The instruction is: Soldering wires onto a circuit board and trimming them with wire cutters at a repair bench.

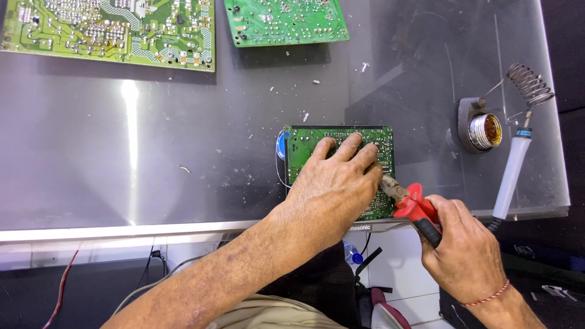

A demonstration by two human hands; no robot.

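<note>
The left hand (338, 176) lay flat and open on a small green board (304, 149), which sat near the front edge of the grey tabletop (183, 152). The right hand (466, 247) gripped red pliers (414, 206), whose tip touched the board's right side just beside the left fingers. A soldering iron (510, 173) stood by the right edge, two more boards (109, 30) lay along the back, and wide bare room lay to the left.

A large green circuit board (109, 30) is lying at the table's (91, 152) far left corner, a smaller green board (285, 21) sitting beside it along the far edge. A soldering iron (510, 173) is resting in its coiled stand (487, 122) near the right edge.
</note>
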